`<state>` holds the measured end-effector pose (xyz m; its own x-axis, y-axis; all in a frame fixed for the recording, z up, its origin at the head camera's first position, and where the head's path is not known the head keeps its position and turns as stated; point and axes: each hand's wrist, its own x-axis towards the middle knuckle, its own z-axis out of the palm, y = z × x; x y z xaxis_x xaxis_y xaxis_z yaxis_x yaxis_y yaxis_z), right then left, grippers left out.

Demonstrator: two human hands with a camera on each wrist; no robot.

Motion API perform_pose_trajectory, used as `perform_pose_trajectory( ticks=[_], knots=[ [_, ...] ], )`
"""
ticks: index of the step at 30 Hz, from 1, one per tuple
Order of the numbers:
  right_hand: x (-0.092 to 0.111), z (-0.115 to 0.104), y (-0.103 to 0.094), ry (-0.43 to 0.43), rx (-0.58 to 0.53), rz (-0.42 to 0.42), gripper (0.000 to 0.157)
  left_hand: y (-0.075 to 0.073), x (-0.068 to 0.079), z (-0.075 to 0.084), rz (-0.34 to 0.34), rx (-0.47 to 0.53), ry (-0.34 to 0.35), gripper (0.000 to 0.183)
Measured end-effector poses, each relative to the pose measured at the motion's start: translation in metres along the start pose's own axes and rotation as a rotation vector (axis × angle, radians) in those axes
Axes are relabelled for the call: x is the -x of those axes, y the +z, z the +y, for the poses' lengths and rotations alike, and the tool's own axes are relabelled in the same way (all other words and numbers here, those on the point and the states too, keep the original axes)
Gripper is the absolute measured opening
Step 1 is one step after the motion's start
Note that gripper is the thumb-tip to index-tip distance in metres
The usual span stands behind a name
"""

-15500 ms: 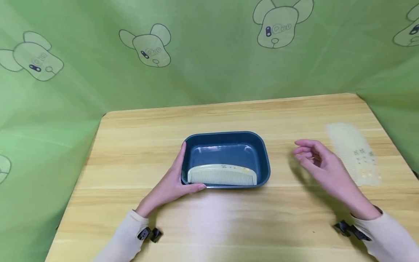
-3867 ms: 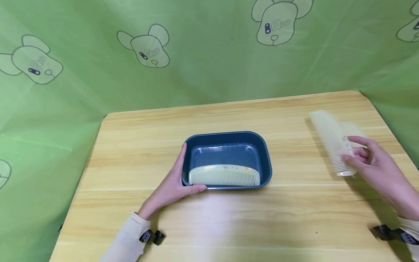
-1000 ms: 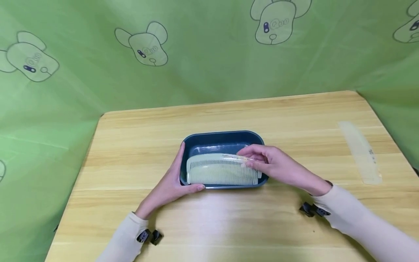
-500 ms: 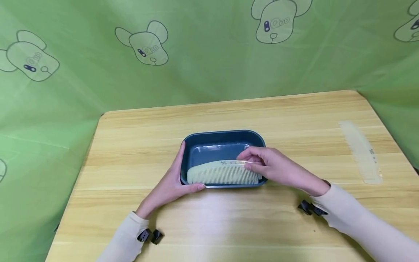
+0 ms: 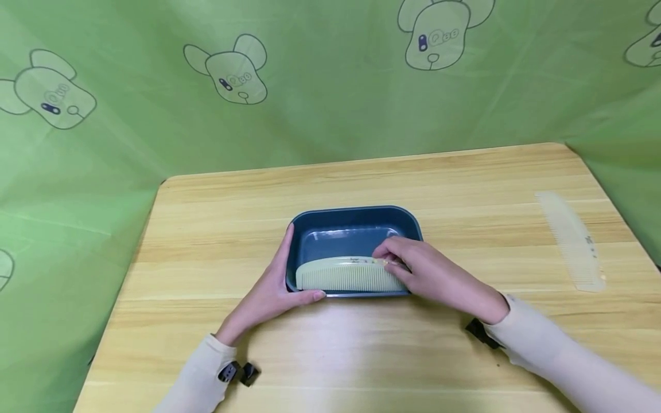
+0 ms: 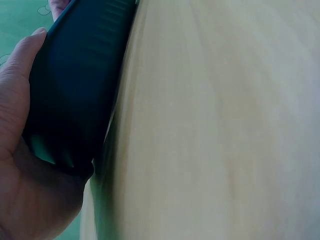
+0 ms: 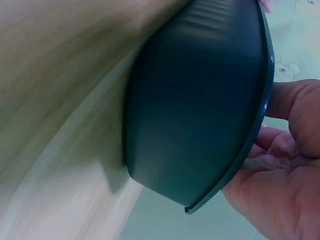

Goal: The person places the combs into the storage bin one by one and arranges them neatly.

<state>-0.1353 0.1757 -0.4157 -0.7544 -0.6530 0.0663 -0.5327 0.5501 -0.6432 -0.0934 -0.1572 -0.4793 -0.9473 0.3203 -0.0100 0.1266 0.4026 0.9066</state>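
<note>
A dark blue rectangular basin [image 5: 356, 213] sits mid-table. My left hand [image 5: 268, 298] grips its left end, thumb over the near rim and fingers along the outer side. Inside, against the near wall, a pale green comb [image 5: 341, 275] stands on edge, teeth down; a second comb put there is hidden in line with it. My right hand [image 5: 428, 272] reaches over the basin's right end and pinches the right end of the comb. In the right wrist view the basin wall [image 7: 200, 100] hides the right fingertips. The left wrist view shows the left thumb [image 6: 25, 55] beside the basin.
Another pale comb [image 5: 570, 241] lies flat on the right side of the wooden table [image 5: 222, 229]. A green curtain [image 5: 330, 115] with printed animal heads hangs behind and at both sides. Each wrist carries a small black camera.
Since several seconds ago, the right hand has brought one comb from the right into the basin. In the last second it lowered that comb beside the first. The left hand stayed put.
</note>
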Motion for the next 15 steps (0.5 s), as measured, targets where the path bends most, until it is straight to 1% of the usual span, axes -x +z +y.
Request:
perform_pose_trajectory(
  ticks=[3,8,15],
  knots=[
    [0.0018,-0.0022,0.0024,-0.004,0.04,0.014,0.02,0.0001,0.0002,0.001,0.0,-0.003,-0.001,0.138],
    [0.0019,-0.003,0.0041,-0.013,0.074,0.025,0.019,-0.0006,0.0008,0.0008,0.002,-0.01,-0.001,0.137],
    [0.0022,-0.0006,0.006,0.007,0.106,0.022,0.018,0.0007,0.0008,0.0007,-0.001,-0.014,0.0,0.136]
  ],
)
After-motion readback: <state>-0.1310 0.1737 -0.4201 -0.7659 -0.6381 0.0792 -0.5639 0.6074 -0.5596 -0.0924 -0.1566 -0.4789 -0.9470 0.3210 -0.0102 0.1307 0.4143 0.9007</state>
